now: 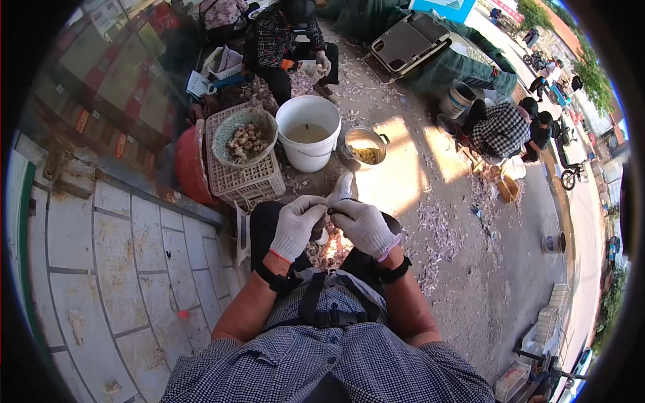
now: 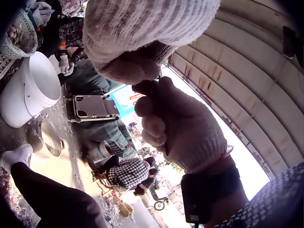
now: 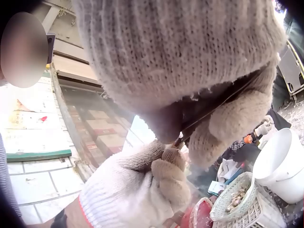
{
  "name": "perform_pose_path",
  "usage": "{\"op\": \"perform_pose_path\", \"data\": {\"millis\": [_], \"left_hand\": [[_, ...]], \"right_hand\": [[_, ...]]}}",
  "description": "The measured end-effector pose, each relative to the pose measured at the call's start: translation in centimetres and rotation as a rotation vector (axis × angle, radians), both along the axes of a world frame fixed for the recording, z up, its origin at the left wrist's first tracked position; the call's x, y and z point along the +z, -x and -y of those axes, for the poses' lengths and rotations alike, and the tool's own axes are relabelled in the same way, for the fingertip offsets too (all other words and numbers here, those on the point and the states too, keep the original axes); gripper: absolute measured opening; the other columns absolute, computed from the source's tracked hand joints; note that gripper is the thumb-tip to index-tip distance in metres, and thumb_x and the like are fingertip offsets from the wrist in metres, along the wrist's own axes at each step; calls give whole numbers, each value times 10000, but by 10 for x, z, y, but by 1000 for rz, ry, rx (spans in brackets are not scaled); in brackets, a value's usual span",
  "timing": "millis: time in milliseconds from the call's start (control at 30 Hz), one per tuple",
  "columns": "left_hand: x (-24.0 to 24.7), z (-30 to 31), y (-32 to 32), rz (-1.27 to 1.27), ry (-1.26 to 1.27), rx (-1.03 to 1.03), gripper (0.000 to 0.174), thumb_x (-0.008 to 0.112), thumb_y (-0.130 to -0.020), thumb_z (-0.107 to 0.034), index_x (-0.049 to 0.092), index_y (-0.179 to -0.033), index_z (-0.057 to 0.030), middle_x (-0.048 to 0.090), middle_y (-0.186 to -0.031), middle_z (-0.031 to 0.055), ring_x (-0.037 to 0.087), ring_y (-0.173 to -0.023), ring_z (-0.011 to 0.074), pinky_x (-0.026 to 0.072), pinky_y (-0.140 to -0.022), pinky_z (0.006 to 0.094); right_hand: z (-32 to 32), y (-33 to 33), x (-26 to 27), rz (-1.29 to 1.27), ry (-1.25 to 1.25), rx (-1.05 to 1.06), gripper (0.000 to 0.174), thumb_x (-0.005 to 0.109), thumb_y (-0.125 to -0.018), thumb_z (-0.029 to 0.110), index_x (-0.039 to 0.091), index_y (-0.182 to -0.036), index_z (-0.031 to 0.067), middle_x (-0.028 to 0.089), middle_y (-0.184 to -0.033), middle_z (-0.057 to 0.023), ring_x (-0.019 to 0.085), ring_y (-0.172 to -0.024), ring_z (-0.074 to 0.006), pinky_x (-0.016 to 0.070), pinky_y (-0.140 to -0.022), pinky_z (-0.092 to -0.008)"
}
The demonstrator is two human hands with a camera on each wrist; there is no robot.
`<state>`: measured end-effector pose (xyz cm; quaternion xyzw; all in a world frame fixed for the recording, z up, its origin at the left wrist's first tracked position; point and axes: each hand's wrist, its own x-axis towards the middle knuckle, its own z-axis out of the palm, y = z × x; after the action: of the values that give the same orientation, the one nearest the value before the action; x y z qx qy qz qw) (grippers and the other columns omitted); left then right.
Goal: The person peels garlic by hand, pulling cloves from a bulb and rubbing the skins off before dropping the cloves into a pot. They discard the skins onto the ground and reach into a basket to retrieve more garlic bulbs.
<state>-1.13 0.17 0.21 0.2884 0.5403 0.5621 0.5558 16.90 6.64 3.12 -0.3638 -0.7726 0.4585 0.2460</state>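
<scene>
Both hands wear white knitted gloves and meet fingertip to fingertip above the lap. My left hand [image 1: 299, 225] pinches a small brownish piece [image 3: 177, 141] between thumb and fingers; its kind cannot be told. My right hand [image 1: 363, 223] curls round a thin, dark, narrow knife [image 3: 221, 105] with a bright edge, its tip end beside that piece. In the left wrist view, the right glove [image 2: 192, 128] faces the left one, with a dark bit [image 2: 145, 87] at its fingertips. Much of the knife is hidden inside the right glove.
Ahead stand a white bucket [image 1: 309, 144] with cloudy liquid, a metal pot [image 1: 347, 153] holding yellowish pieces, and a garlic-filled basin [image 1: 220, 144] on an upturned crate [image 1: 259, 183]. Papery skins [image 1: 440, 235] litter the ground. A seated person [image 1: 272, 47] works opposite; a tiled wall [image 1: 127, 269] borders the left.
</scene>
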Motion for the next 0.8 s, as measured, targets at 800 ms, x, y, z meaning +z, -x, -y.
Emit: {"op": "perform_pose_path", "data": {"millis": [800], "left_hand": [[-15,-3,6,357,27,-81,137,603,-1029,-78,687,-1100,4,679,-863,33,607,-661,93,498,-593,229]], "right_hand": [[0,2,-4,-44,-55,-20,203,713,-892,108,731,-1061,-2,710,-891,-196,709,-829,-346,545,-744,-389]]}}
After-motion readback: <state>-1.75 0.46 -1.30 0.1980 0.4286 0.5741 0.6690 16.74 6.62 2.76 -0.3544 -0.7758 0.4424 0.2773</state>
